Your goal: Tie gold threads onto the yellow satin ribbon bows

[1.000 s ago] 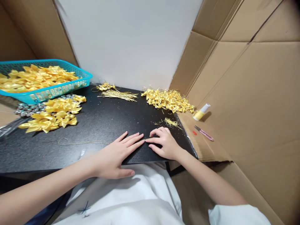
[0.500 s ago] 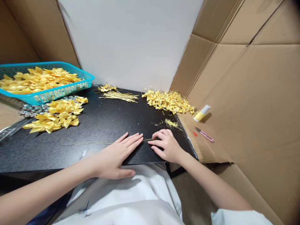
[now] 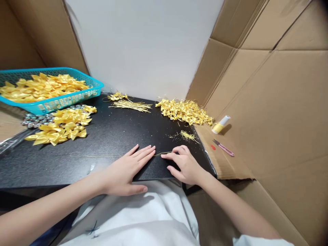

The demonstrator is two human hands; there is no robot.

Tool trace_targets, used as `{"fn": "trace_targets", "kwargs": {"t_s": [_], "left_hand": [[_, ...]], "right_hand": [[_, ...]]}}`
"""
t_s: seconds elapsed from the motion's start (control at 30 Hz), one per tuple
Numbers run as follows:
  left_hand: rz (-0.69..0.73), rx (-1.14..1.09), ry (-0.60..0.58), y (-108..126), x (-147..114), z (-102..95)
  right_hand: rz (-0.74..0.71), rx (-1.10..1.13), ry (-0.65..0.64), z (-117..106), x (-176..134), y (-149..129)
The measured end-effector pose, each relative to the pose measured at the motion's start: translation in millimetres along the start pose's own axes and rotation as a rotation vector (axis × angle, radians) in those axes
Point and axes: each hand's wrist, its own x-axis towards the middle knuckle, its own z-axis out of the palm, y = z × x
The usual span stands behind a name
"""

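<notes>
My left hand (image 3: pixel 130 171) lies flat near the table's front edge, its fingers stretched over a thin thread (image 3: pixel 102 156). Left of that hand the thread runs along the black table top as a long, narrow double strand. A short stretch of it shows again between my two hands. My right hand (image 3: pixel 186 165) rests just to the right, fingers bent and fingertips touching the thread against the table. Its thumb stands apart from the index finger. The thread's right end is hidden under the right fingers.
A blue basket (image 3: pixel 96 91) of yellow ribbon bows stands at the back left, with loose bows (image 3: pixel 69 124) before it. Yellow cords (image 3: pixel 132 105) and a pile of small bows (image 3: pixel 184 111) lie behind my hands. At right are a thread spool (image 3: pixel 220 125) and pink thread snips (image 3: pixel 224 148).
My right hand has shifted slightly to the right, its thumb farther from the index finger. The wide thread loop at the left has narrowed. My left hand has barely moved.
</notes>
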Motion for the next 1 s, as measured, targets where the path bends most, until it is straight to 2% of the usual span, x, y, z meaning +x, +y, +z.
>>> {"fn": "trace_targets", "kwargs": {"t_s": [0.13,0.27,0.33,0.47,0.53,0.63,0.8,1.0], "left_hand": [[0.022,-0.028,0.048,2,-7,-5.6],[0.029,0.008,0.139,1,-38,-6.5],[-0.094,0.097,0.211,-6,-65,-3.2],[-0.543,0.316,0.376,-28,-123,4.7],[-0.659,0.335,0.406,-37,-143,6.3],[-0.690,0.325,0.422,-41,-154,5.1],[-0.676,0.337,0.453,-41,-156,3.4],[-0.664,0.370,0.471,-54,-164,8.9]], "right_hand": [[0.033,-0.004,-0.007,-2,-6,0],[0.041,0.004,0.004,0,-10,0],[0.042,0.012,0.005,1,-12,1],[0.049,0.037,0.001,3,-15,2],[0.062,0.042,-0.004,4,-16,3],[0.077,0.035,-0.013,3,-16,4],[0.073,-0.007,-0.009,-1,-19,4],[0.027,-0.104,-0.014,-6,-23,0]]}}
